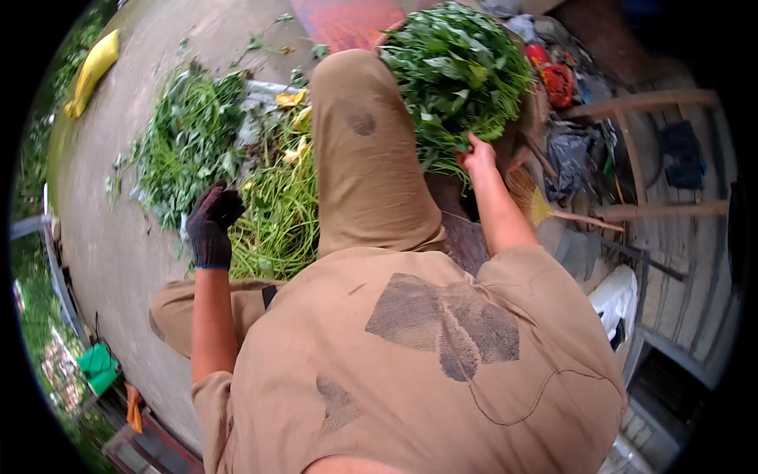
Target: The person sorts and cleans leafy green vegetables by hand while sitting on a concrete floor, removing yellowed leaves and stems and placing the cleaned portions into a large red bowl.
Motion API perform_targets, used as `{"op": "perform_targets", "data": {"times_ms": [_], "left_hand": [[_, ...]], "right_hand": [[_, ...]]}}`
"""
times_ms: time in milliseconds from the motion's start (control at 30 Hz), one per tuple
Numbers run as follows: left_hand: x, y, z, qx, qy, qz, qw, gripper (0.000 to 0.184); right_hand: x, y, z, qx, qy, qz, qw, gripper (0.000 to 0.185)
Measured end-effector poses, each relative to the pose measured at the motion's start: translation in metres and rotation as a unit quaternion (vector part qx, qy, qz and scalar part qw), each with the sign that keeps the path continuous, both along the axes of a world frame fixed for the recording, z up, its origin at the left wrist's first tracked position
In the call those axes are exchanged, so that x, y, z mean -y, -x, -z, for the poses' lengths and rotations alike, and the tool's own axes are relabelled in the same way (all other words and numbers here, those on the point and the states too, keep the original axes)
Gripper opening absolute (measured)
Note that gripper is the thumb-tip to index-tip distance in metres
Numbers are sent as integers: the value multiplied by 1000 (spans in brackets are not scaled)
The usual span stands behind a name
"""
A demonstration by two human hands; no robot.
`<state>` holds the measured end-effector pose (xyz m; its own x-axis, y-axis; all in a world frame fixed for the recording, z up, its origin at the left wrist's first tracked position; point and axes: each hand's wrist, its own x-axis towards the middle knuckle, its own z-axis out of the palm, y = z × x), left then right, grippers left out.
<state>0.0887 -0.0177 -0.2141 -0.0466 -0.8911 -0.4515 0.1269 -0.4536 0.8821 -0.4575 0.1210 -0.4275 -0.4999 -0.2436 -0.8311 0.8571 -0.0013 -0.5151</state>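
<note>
My right hand (478, 155), bare, reaches to the lower edge of a large heap of leafy green stems (454, 79) on my right. Its fingers are closed on the stems there. My left hand (213, 223) wears a dark knitted glove with a blue cuff. The gloved fingers are curled, and whatever they may hold is hidden. Just beyond that glove lies a loose leafy pile (185, 142) on the ground. Between it and my raised knee is a tangle of bare, yellowish-green stems (276, 213) with a few yellow leaves.
A broom (530, 197) lies right of my right arm, near a black plastic bag (570, 158) and a wooden frame (639, 103). A reddish object (347, 24) stands past my knee. On the concrete ground (118, 189) at far left rests a yellow sack (93, 71).
</note>
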Motion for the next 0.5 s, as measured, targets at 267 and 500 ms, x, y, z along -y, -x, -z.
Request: {"op": "perform_targets", "data": {"times_ms": [267,500], "left_hand": [[9,-75,10,129,-71,3,989,31],[0,-61,77,461,155,278,828,64]], "right_hand": [[-22,17,25,-41,-276,-130,951,40],[-28,-5,-30,-194,-348,-334,854,47]]}}
